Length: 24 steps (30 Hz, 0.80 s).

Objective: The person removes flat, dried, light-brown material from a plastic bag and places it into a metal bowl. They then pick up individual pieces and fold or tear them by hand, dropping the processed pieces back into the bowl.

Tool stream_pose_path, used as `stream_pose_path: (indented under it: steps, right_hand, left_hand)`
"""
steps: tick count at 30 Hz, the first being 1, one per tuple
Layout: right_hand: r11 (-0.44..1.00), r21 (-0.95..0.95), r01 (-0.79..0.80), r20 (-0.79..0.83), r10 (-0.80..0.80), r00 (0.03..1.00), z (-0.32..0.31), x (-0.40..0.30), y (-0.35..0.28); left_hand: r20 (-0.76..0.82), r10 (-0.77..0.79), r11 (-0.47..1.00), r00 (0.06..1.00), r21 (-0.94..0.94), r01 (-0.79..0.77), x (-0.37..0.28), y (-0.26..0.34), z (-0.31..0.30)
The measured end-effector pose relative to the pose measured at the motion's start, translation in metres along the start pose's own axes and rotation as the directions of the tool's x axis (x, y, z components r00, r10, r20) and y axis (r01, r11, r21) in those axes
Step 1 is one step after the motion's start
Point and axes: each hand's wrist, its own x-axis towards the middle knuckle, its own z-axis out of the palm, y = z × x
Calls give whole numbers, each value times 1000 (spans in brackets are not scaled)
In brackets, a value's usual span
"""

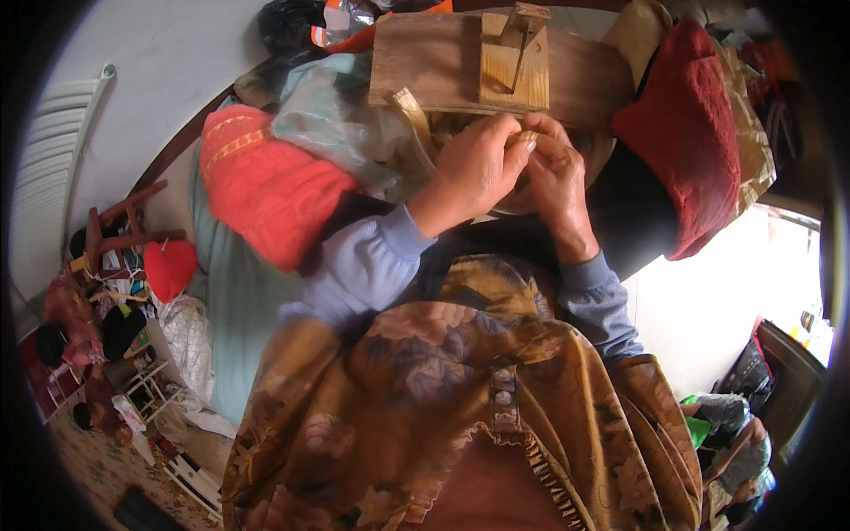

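Note:
My left hand point(475, 169) and my right hand point(556, 174) meet fingertip to fingertip above my lap. Between the thumbs and forefingers they pinch a small straw-coloured piece point(528, 136), mostly hidden by the fingers. A curved, flat straw-coloured strip point(415, 123) rises to the left and passes behind my left hand; whether it joins the pinched piece cannot be seen. Just beyond the hands lies a brown wooden board point(425, 63). On it sits a pale wood block point(499, 70) with an upright wooden post point(524, 23) and a thin slanting metal rod point(520, 63).
A red cloth point(272, 182) and a clear plastic bag point(339, 126) lie at left, a dark red towel point(690, 139) at right. A black bag point(285, 30) is behind the board. Stools point(133, 229) and clutter stand far left. A person point(737, 445) is at lower right.

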Motion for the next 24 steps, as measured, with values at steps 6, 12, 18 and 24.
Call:
stream_pose_path:
  steps: [6,12,18,24]
  right_hand:
    - [993,-32,115,-127,-118,985,-4,9,-23]
    - [848,370,-379,122,360,925,-18,14,-31]
    - [949,189,-254,188,219,958,-53,36,-44]
    - [938,61,-340,632,228,741,-57,61,-41]
  left_hand:
    - [34,-278,767,960,-593,243,6,-14,15]
    - [140,-375,725,916,-572,384,-43,-3,-10]
    - [-129,226,953,966,235,-192,-32,-10,-25]
    - [-9,191,974,982,123,-189,-7,4,-29]
